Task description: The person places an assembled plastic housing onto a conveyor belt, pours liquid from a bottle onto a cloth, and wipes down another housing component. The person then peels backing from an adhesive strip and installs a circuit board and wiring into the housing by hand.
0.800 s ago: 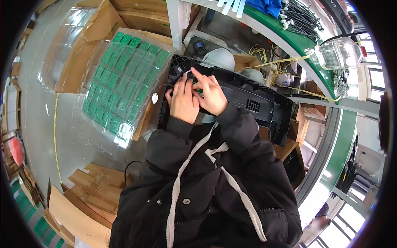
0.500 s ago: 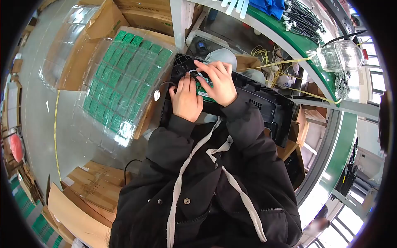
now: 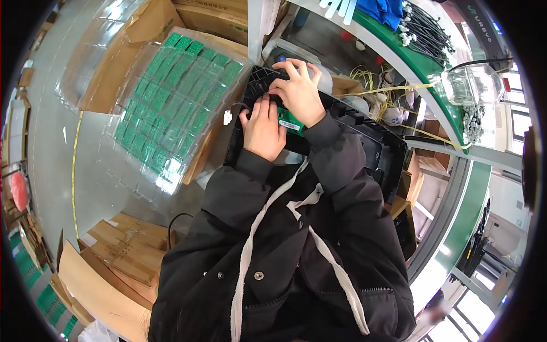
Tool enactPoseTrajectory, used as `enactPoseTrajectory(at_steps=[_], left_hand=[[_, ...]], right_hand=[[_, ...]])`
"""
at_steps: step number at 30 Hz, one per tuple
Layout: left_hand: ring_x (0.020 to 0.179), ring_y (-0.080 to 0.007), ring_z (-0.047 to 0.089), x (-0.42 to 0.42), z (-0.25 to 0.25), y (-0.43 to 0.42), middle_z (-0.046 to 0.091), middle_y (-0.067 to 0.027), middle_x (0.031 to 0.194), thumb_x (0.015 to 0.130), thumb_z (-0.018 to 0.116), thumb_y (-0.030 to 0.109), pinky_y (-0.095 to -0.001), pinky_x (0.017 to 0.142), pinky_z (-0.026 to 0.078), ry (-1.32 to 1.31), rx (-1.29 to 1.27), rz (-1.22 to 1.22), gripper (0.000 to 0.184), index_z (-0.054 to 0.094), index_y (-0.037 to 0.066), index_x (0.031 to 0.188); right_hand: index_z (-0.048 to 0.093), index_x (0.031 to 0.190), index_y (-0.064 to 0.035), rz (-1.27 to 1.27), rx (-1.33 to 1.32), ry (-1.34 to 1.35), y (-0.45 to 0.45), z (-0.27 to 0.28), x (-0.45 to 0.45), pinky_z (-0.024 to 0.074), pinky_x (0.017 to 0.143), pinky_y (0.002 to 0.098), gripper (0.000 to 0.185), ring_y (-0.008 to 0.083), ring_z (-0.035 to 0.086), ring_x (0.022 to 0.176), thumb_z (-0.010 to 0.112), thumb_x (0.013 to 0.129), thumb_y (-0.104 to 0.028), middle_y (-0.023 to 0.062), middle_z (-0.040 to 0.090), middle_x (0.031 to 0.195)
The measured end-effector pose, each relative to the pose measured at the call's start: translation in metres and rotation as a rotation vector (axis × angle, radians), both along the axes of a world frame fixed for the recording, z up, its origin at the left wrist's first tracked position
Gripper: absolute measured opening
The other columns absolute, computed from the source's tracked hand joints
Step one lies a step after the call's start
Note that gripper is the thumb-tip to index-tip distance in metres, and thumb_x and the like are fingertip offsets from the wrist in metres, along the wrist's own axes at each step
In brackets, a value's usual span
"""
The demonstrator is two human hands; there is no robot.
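Note:
A long black plastic housing [image 3: 364, 122] lies across my lap, with a green circuit board [image 3: 289, 121] set in its left part. My left hand [image 3: 264, 128] rests over the board's left side, fingers close together and bent down into the housing. What those fingertips press or grip is hidden. Just right of it, my right hand [image 3: 302, 94] is over the housing's far edge, its fingers spread and thumb apart from them; I see nothing held there. A dark cable with a white connector [image 3: 228, 118] hangs out past the housing's left end.
At the left, a clear plastic tray [image 3: 174, 102] of green pieces sits on cardboard. Cardboard boxes [image 3: 128, 245] stand on the floor lower left. Bundled black cables [image 3: 427, 37] and a clear jar [image 3: 473, 84] are on the green bench at upper right.
My right hand has lifted slightly up and away from the board, with its fingers spreading. More of the board shows. My left hand stays over the same spot in the housing.

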State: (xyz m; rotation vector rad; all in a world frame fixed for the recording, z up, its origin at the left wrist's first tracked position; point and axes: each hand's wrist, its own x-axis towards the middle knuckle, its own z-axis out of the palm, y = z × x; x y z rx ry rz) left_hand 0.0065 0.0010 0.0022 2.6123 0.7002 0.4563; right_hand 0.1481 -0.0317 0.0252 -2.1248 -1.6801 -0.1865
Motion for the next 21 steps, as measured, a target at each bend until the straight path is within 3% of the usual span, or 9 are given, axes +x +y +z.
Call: enactPoseTrajectory(at_steps=[13, 21], left_hand=[[0.117, -0.0271, 0.042, 0.004, -0.003, -0.003, 0.044, -0.018, 0.13, 0.073, 0.06, 0.022, -0.0482, 0.089, 0.032, -0.02, 0.024, 0.038, 0.06, 0.044, -0.004, 0.124], [0.115, -0.0263, 0.042, 0.011, -0.01, -0.005, 0.045, -0.013, 0.121, 0.073, 0.06, 0.023, -0.0482, 0.086, 0.035, 0.05, 0.053, 0.069, 0.055, 0.049, -0.004, 0.12]], right_hand=[[0.067, 0.077, -0.0202, -0.028, 0.012, -0.17, 0.006, -0.011, -0.001, 0.0289, 0.094, 0.0496, 0.009, 0.019, 0.046, 0.107, 0.067, 0.071, -0.026, -0.0054, 0.055, 0.103], [0.067, 0.078, -0.0201, -0.019, -0.018, -0.184, 0.007, -0.014, -0.001, 0.0294, 0.093, 0.0483, 0.008, 0.0183, 0.047, 0.106, 0.067, 0.071, -0.025, -0.0052, 0.055, 0.103]])
